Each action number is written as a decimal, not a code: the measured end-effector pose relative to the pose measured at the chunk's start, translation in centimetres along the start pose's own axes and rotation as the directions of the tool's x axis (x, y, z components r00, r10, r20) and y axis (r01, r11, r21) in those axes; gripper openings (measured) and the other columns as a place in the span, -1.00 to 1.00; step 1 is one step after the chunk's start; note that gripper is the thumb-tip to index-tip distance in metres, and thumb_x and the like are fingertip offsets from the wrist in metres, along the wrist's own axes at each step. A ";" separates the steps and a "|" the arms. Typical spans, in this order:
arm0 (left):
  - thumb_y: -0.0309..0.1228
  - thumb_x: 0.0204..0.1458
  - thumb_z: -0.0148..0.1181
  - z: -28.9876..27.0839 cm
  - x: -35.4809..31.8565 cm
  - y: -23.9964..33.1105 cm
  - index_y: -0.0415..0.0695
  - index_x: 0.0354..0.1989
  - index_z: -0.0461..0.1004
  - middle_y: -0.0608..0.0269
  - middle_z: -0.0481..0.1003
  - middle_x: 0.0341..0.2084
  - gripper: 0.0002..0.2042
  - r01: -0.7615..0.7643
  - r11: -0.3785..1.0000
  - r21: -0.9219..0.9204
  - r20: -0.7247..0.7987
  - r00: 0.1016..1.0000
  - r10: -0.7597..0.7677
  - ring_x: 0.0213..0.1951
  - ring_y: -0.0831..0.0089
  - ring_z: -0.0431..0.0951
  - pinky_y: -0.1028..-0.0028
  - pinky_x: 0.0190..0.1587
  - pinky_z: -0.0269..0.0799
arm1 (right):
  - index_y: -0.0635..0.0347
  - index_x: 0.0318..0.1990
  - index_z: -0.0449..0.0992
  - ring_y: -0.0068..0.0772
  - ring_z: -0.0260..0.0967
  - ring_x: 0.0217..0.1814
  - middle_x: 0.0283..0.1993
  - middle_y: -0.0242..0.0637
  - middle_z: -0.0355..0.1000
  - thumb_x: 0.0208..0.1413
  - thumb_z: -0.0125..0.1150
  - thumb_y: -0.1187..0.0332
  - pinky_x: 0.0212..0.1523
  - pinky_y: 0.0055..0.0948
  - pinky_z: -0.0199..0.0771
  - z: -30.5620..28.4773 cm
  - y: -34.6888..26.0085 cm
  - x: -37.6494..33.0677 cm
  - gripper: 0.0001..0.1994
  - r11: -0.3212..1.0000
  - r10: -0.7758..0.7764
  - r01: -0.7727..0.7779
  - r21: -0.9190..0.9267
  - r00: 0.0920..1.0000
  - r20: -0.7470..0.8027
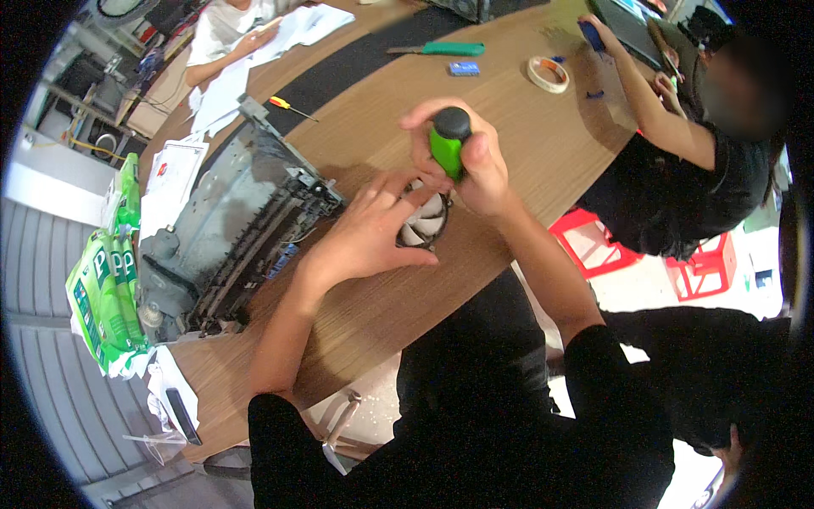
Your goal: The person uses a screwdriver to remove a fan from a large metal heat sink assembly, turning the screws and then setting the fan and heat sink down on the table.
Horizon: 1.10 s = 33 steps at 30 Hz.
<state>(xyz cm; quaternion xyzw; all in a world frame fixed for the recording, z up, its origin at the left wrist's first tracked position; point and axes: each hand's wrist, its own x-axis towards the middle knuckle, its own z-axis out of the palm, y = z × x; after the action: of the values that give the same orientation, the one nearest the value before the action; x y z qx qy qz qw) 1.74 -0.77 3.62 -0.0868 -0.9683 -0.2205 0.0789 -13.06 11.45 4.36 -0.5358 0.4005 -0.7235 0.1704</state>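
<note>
A small round cooling fan (426, 222) with pale blades and a dark frame lies on the wooden table in front of me. My left hand (370, 222) curves around it, thumb at its near edge and fingers over its far side. Above the fan, my right hand (477, 167) is wrapped around a screwdriver (448, 146) with a green handle and black end cap, held upright. The screwdriver's shaft and tip are hidden behind the handle and fingers.
A large grey machine housing (229, 220) stands at the left, with green packages (108, 297) beyond it. Farther off lie a yellow-handled screwdriver (288, 106), a green knife (449, 49), a blue box (464, 69) and a tape roll (547, 75). Other people sit at the far left and right.
</note>
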 end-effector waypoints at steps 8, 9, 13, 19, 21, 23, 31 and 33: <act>-0.29 0.02 0.28 1.8 2.6 0.2 -0.27 -0.23 0.53 -0.11 0.55 -0.30 -0.72 -0.038 0.998 -0.053 -0.027 0.999 0.037 -0.10 -0.04 0.54 0.09 -0.03 0.43 | 0.34 0.02 0.38 -0.58 0.24 -0.48 -0.44 -0.34 0.31 0.15 -0.07 -0.39 -0.51 -0.54 0.23 1.0 1.1 -2.8 -0.20 0.997 -0.025 -0.003 -0.081 0.941 -0.338; -0.37 0.01 0.28 3.0 3.3 0.1 -0.28 -0.32 0.56 -0.14 0.55 -0.38 -0.80 -0.096 0.969 -0.226 -0.201 0.978 0.050 -0.23 -0.08 0.57 0.11 -0.16 0.48 | 0.35 0.03 0.37 -0.57 0.24 -0.48 -0.44 -0.33 0.30 0.14 -0.07 -0.40 -0.49 -0.53 0.24 0.6 1.2 -2.6 -0.18 0.998 -0.033 0.017 -0.054 0.947 -0.320; -0.45 0.03 0.27 3.2 3.8 -1.4 -0.25 -0.32 0.57 -0.05 0.57 -0.41 -0.88 -0.111 0.913 -0.392 -0.225 0.974 0.022 -0.31 -0.03 0.58 0.13 -0.22 0.45 | 0.36 0.08 0.34 -0.53 0.27 -0.41 -0.42 -0.29 0.30 0.15 -0.05 -0.38 -0.45 -0.54 0.26 0.4 0.4 -1.6 -0.18 0.998 0.000 -0.013 -0.060 0.980 -0.200; -0.45 0.04 0.27 3.5 3.7 -0.6 -0.22 -0.31 0.57 -0.02 0.55 -0.43 -0.89 -0.148 0.891 -0.429 -0.286 0.958 0.021 -0.32 0.00 0.57 0.13 -0.23 0.44 | 0.32 0.13 0.31 -0.45 0.31 -0.35 -0.31 -0.29 0.26 0.11 0.17 -0.26 -0.42 -0.46 0.34 -0.3 0.1 -0.7 -0.24 0.990 -0.100 0.078 -0.114 0.974 -0.203; -0.44 0.04 0.26 3.4 3.8 -0.5 -0.22 -0.31 0.56 -0.02 0.55 -0.43 -0.89 -0.119 0.905 -0.409 -0.258 0.966 0.010 -0.31 0.00 0.56 0.12 -0.21 0.44 | 0.34 0.01 0.39 -0.41 0.33 -0.35 -0.32 -0.30 0.21 0.03 0.27 -0.26 -0.42 -0.41 0.37 -0.7 0.2 -0.5 -0.25 0.984 -0.128 0.104 -0.144 0.978 -0.165; -0.42 0.06 0.24 3.3 4.1 -0.3 -0.24 -0.32 0.54 -0.03 0.54 -0.40 -0.86 -0.090 0.911 -0.402 -0.209 0.978 0.004 -0.24 -0.02 0.55 0.11 -0.16 0.42 | 0.33 -0.04 0.42 -0.41 0.33 -0.37 -0.34 -0.29 0.24 0.02 0.26 -0.28 -0.42 -0.42 0.37 -1.2 0.8 -0.4 -0.26 0.991 -0.118 0.106 -0.076 0.978 -0.174; -0.40 0.12 0.19 4.2 3.3 -0.8 -0.27 -0.27 0.55 -0.08 0.54 -0.34 -0.84 -0.080 0.920 -0.383 -0.213 0.977 -0.003 -0.19 -0.03 0.53 0.10 -0.08 0.41 | 0.26 0.02 0.37 -0.37 0.34 -0.49 -0.49 -0.22 0.37 0.06 0.15 -0.33 -0.46 -0.41 0.41 -0.5 0.4 -1.2 -0.26 0.928 0.191 -0.130 0.350 0.971 -0.144; -0.40 0.13 0.18 4.2 3.3 -0.9 -0.26 -0.23 0.56 -0.07 0.54 -0.34 -0.83 -0.106 0.931 -0.350 -0.271 0.963 0.008 -0.17 -0.02 0.53 0.11 -0.04 0.41 | 0.20 0.10 0.29 -0.38 0.28 -0.54 -0.53 -0.27 0.27 0.18 0.03 -0.27 -0.56 -0.39 0.36 -0.7 1.3 -1.4 -0.33 0.945 0.070 -0.008 0.328 0.982 -0.178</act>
<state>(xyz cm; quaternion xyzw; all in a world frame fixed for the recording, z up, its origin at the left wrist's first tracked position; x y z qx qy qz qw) -2.16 0.73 0.15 -0.0978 -0.8890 -0.4017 0.1968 -13.44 11.91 2.42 -0.4220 0.3002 -0.8232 0.2326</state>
